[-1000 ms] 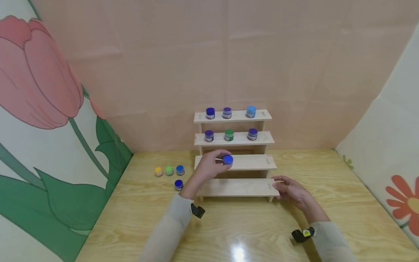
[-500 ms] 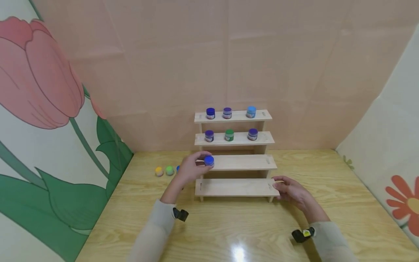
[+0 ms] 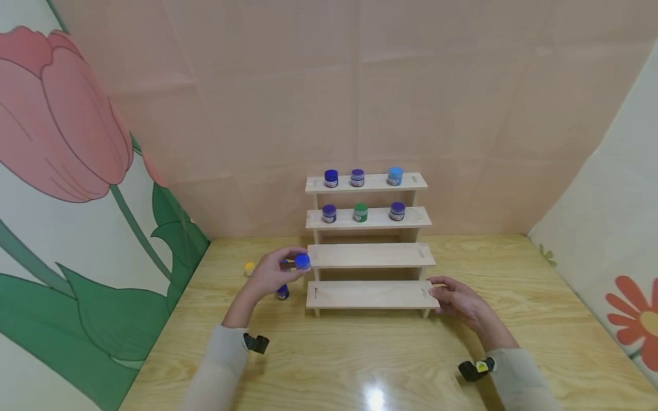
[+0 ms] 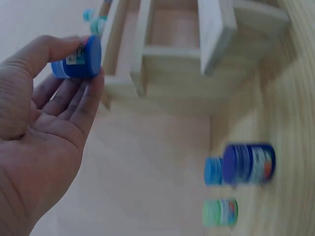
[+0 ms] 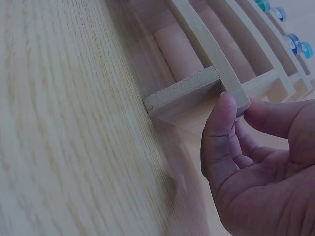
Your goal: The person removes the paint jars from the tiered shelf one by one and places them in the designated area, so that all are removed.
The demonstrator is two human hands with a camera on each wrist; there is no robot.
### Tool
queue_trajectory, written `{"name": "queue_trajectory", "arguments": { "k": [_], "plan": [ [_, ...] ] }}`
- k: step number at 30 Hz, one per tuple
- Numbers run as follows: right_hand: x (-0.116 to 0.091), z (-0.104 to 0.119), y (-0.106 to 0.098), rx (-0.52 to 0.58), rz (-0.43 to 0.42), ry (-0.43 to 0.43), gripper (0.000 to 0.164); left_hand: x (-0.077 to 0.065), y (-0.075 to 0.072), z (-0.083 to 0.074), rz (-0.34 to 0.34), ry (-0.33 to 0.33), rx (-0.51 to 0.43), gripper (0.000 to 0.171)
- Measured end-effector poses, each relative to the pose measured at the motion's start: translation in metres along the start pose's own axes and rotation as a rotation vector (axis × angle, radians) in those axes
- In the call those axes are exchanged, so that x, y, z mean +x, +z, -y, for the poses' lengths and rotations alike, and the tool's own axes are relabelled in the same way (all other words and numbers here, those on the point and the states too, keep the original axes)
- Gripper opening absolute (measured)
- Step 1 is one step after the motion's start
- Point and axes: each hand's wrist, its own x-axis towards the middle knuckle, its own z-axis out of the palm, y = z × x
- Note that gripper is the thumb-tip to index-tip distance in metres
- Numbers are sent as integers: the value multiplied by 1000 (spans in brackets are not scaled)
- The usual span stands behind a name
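Observation:
Between thumb and fingers, my left hand point(image 3: 267, 275) pinches a small paint jar with a blue lid point(image 3: 302, 262), held in the air at the left side of the stepped wooden rack point(image 3: 370, 294). The left wrist view shows the same blue jar point(image 4: 78, 58) gripped by its sides, tilted. My right hand point(image 3: 460, 299) holds the right end of the rack's lowest shelf; in the right wrist view its thumb and forefinger pinch the shelf corner point(image 5: 236, 101). Below and behind the left hand, a dark blue jar point(image 4: 248, 163), a lighter blue jar point(image 4: 213, 171) and a green jar point(image 4: 220, 212) stand on the table.
On the top shelf stand a dark blue point(image 3: 331, 178), a purple point(image 3: 357, 178) and a light blue jar point(image 3: 395, 176). The second shelf bears purple point(image 3: 329, 214), green point(image 3: 361, 213) and purple jars point(image 3: 397, 212). A yellow-lidded jar point(image 3: 249, 269) is partly behind the left hand.
My left hand has moved left with the blue jar, from over the third shelf to beside the rack. It now covers some table jars. The right hand keeps its hold on the shelf.

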Motion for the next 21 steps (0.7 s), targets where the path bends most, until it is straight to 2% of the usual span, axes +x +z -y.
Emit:
{"name": "queue_trajectory", "arguments": {
  "k": [6,16,21],
  "plan": [
    [1,0,0,11,0,-3,47,-14,-16,16,-33,-76,-12,44],
    [0,0,1,12,0,-6,50,-31,-33,43,-51,-135,-15,47],
    [-2,0,1,9,6,-8,53,-37,-39,58,-51,-142,15,46]
  ]
}}
